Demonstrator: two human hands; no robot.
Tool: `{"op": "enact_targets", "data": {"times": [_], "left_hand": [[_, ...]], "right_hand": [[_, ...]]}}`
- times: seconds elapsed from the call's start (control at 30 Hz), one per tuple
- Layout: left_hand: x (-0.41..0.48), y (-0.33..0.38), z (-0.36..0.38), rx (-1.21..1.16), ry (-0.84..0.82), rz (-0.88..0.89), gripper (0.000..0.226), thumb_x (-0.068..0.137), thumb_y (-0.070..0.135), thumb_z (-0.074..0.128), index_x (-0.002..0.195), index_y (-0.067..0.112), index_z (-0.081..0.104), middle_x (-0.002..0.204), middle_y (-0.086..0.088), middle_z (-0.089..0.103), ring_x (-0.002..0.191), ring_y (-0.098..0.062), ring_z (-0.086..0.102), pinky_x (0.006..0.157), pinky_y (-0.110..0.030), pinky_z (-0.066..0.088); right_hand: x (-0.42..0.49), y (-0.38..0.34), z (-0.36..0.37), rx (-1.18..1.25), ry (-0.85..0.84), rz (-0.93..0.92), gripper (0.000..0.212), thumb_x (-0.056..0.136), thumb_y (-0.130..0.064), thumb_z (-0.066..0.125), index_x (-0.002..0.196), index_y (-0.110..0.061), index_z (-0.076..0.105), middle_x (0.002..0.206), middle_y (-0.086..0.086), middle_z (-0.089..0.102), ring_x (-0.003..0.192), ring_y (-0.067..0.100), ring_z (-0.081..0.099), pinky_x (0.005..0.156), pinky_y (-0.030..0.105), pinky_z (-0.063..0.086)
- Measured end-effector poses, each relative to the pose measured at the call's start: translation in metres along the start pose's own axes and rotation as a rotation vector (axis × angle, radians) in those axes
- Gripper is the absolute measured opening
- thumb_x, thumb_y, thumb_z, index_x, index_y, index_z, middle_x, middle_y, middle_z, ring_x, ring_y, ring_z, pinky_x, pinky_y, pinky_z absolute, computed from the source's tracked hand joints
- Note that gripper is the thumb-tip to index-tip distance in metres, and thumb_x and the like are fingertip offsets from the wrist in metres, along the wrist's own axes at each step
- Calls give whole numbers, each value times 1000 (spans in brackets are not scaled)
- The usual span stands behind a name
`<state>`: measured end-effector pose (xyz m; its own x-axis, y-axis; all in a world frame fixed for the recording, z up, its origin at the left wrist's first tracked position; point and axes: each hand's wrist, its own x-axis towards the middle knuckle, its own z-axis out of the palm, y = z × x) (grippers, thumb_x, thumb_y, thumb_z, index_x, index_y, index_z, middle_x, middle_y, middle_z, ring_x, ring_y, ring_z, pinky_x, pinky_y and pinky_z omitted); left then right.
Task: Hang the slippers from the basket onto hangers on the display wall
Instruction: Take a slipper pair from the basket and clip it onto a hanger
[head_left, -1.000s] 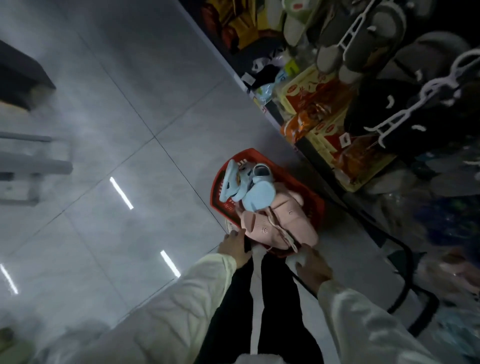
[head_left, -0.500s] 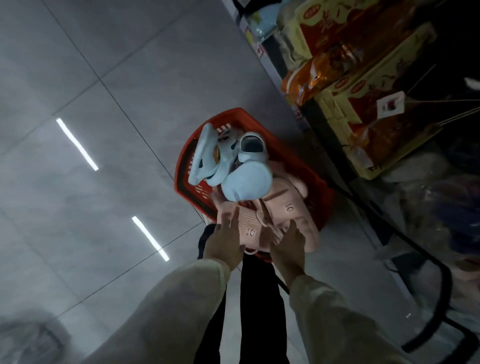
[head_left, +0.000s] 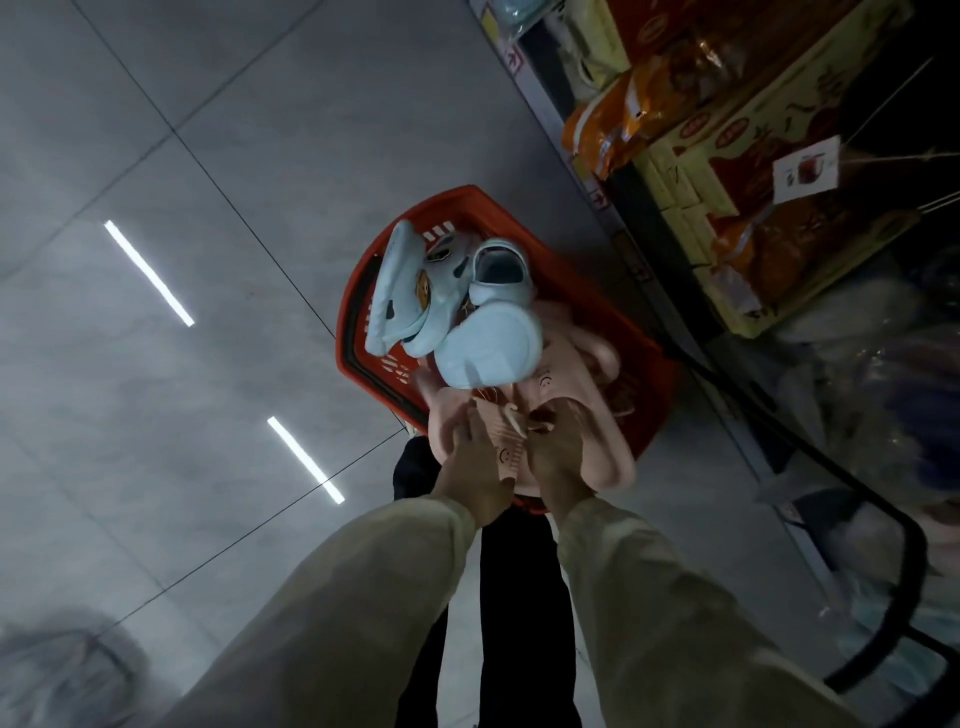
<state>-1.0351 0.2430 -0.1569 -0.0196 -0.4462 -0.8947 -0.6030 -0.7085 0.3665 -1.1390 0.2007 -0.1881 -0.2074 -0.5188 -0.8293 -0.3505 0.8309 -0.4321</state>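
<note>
Both hands are down at the basket, and we see them side by side on the pink slippers. Our left hand (head_left: 475, 467) lies with straight, relaxed fingers flat on the nearest pink slipper. Our right hand (head_left: 558, 462) is just right of it, touching the same pile; its fingertips are tucked out of sight among the slippers, so we cannot tell whether it grips anything. Pale sleeves (head_left: 649, 623) cover both arms, with black trousers (head_left: 519, 597) between them.

Grey floor (head_left: 208, 156) fills the left, crossed by thin joints and bright streaks of reflected light. Along the right runs a shelf (head_left: 566, 150) stacked with orange and yellow packs (head_left: 727, 156). A black bar (head_left: 904, 597) curves at the near right.

On the floor just beyond the legs stands the red basket (head_left: 358, 291), heaped above its rim. The pink slippers (head_left: 587, 415) fill its near and right part. The blue slippers (head_left: 488, 348) are piled on its far left part, one resting on the pink ones. A small white tag (head_left: 805, 174) hangs at the shelf.
</note>
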Motion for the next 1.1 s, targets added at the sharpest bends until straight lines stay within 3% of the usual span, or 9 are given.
{"op": "enact_targets", "data": {"times": [0.13, 0.2, 0.27, 0.4, 0.57, 0.73, 0.83, 0.97, 1.1], "left_hand": [[-14, 9, -5, 18, 40, 3, 104, 91, 28, 67, 156, 3, -11, 164, -16, -4, 152, -33, 0, 117, -38, 24], [-23, 16, -8, 27, 58, 19, 105, 90, 29, 69, 157, 5, -9, 165, -14, -1, 152, -32, 4, 115, -39, 29], [-27, 20, -10, 44, 84, 51, 106, 88, 29, 72, 158, 10, -5, 164, -11, 5, 152, -31, 9, 113, -40, 33], [-25, 20, -10, 129, 117, 69, 102, 85, 29, 73, 159, 22, 2, 161, -8, 15, 146, -32, 25, 101, -44, 46], [-20, 10, -7, 303, 179, 4, 102, 84, 30, 73, 159, 16, 5, 156, -12, 25, 142, -32, 33, 98, -47, 49], [-18, 2, -7, 471, 224, -85, 96, 84, 50, 72, 154, 15, 16, 147, -12, 34, 136, -30, 38, 100, -44, 45], [-19, -4, -8, 525, 231, -62, 92, 84, 47, 73, 153, 16, 21, 146, -10, 38, 134, -29, 41, 99, -43, 45], [-28, -3, -17, 509, 234, -5, 88, 86, 42, 71, 153, 18, 20, 144, -10, 39, 133, -29, 43, 100, -43, 47], [-37, 2, -31, 553, 209, 67, 86, 84, 41, 69, 152, 21, 22, 144, -10, 40, 131, -29, 45, 97, -40, 48]], "right_hand": [[-16, -1, -12, -134, -122, -74, 35, 94, 10, 52, 108, -23, 54, 102, -18, 52, 83, -18, 53, 79, 10, 48], [-29, -1, -18, -156, -115, -151, 28, 97, 3, 54, 114, -19, 58, 110, -5, 61, 97, 2, 61, 73, 13, 52], [-41, -5, -25, -96, -134, -115, 16, 98, -3, 54, 100, -17, 62, 97, 1, 68, 97, 23, 62, 63, 16, 52], [-36, -1, -28, 51, -54, -130, 42, 88, 15, 54, 112, -20, 55, 98, -13, 60, 92, 7, 60, 68, 4, 44], [-13, -3, -28, -44, -89, -228, 43, 88, 0, 60, 122, -25, 56, 108, -21, 57, 102, -5, 56, 86, 5, 40], [24, -12, -20, -32, -198, -101, 27, 91, -28, 56, 114, -15, 62, 88, -2, 65, 83, 14, 61, 74, 22, 48], [30, -16, -20, 83, -204, 13, 16, 100, -12, 45, 107, -14, 59, 79, 7, 60, 73, 22, 57, 62, 28, 47], [17, -12, -26, 162, -121, 100, 21, 99, -8, 47, 96, -20, 63, 80, 14, 63, 74, 29, 59, 68, 39, 47], [-7, -11, -41, 208, -85, 145, 16, 90, 1, 50, 92, -2, 66, 71, 14, 58, 64, 25, 55, 63, 34, 45]]}}
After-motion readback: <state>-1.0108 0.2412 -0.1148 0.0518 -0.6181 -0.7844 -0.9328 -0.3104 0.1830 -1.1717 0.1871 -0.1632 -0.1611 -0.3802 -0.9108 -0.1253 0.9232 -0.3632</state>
